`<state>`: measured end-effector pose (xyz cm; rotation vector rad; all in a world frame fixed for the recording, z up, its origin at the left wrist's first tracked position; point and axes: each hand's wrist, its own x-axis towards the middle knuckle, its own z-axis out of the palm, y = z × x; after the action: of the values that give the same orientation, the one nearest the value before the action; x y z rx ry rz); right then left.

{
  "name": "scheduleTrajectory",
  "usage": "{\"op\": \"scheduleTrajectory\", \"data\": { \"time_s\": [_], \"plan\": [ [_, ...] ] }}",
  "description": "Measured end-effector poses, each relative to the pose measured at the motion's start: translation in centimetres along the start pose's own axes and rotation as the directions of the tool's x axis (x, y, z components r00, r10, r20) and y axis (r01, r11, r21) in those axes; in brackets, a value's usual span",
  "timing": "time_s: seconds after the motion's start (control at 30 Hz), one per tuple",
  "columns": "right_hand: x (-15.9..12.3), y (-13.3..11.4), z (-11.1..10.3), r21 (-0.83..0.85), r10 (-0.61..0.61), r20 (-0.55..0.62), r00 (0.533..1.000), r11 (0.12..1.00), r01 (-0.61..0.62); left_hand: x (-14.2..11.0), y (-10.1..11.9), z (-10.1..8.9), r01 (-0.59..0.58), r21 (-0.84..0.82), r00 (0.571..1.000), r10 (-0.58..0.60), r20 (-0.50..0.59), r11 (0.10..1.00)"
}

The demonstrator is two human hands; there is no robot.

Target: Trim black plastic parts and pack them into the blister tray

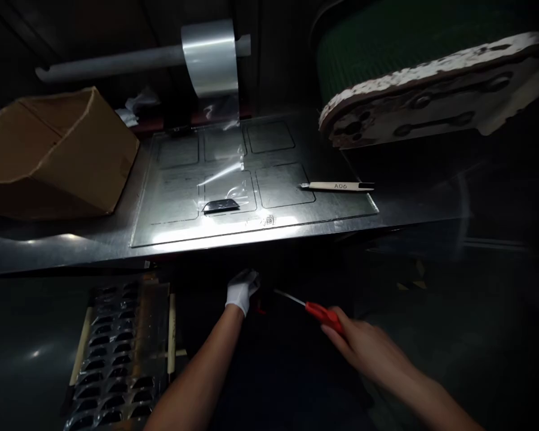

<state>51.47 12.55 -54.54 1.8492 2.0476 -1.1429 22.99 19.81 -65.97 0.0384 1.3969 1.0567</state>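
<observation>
My right hand (357, 341), bare, is wrapped round the red handle of a screwdriver (324, 316). Its thin metal shaft points left, towards my other hand. My left hand (242, 290) wears a white glove and is in the dark space below the bench edge. Its fingers are curled together, and what they hold, if anything, is lost in the shadow. Close to it shows a small red spot I cannot make out. On the bench above, a black curved-edged piece (221, 206) lies on a clear sheet (184, 230) with rounded outlines.
A light-handled knife-like tool (336, 186) marked A06 lies on the sheet. Clear film hangs from a roll (210, 57) behind it. A cardboard box (72, 173) stands left, a green belt machine (413, 84) upper right. Lower left is a tray (171, 335) with rows of black pieces.
</observation>
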Motion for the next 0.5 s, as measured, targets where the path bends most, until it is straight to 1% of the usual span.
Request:
{"op": "scheduleTrajectory", "data": {
  "time_s": [0.07, 0.17, 0.23, 0.37, 0.5],
  "plan": [
    [1.3, -1.5, 0.4, -0.056, 0.017, 0.014, 1.000, 0.998, -0.017, 2.1, -1.7, -1.0, 0.046, 0.048, 0.998, -0.044, -0.050, 0.998],
    [2.0, -2.4, -0.3, -0.062, 0.007, 0.103, 0.995, 0.998, 0.000, 3.6, -2.5, -2.2, 0.088, 0.104, 0.994, -0.081, -0.069, 0.991],
    [2.1, -2.7, -1.1, -0.087, 0.005, 0.120, 0.993, 0.996, 0.006, 4.0, -2.5, -2.6, 0.105, 0.131, 0.993, -0.098, -0.059, 0.986],
    [2.6, -2.9, -2.2, -0.171, 0.043, 0.085, 0.995, 0.985, -0.028, 4.3, -2.5, -2.9, 0.124, 0.125, 0.992, -0.122, -0.024, 0.984],
    [3.4, -3.3, -2.7, -0.127, 0.025, 0.149, 0.988, 0.992, -0.006, 4.3, -2.6, -3.7, 0.143, 0.043, 0.990, -0.143, 0.004, 0.989]
  ]
}}
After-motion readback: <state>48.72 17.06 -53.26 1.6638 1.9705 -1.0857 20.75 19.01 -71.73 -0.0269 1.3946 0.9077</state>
